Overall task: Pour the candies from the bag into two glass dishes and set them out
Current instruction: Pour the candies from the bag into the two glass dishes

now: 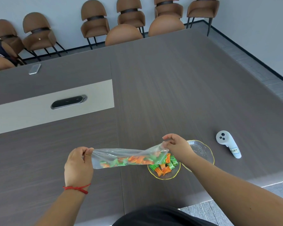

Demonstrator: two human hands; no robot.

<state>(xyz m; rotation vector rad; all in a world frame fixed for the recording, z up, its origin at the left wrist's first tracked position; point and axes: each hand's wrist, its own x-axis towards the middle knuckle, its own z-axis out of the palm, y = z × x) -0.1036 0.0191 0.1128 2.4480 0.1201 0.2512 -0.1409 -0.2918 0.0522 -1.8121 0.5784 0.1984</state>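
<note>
Candies in orange and green wrappers fill one clear plastic bag (129,158), stretched almost level above a dark wood-grain table (170,88) and held by two bare hands. Left hand (78,165) pinches the bag's left end between thumb and fingers, closed tight on the plastic; a red string bracelet (77,188) circles that wrist. Right hand (176,145) grips the bag's right end, its fingers curled shut on the gathered plastic, and that end hangs just above the nearer of two glass dishes. Both dishes are clear with a thin gold rim and wavy edge. The nearer dish (164,170) holds a small heap of candies (165,166), roughly a dozen, orange and green mixed; an exact count cannot be made because the bag covers part of them. The second dish (201,152) sits just behind and to the right, touching or nearly touching the first, and shows no candy, though the right forearm hides part of it. Further right on the table lies one white handheld controller (227,145) with a handwritten label. Far across the table, one phone (34,69) lies flat, and one dark oval cable hatch (69,101) is set into a pale strip. Beyond the table, eight brown chairs (95,22) can be counted along the wall
</note>
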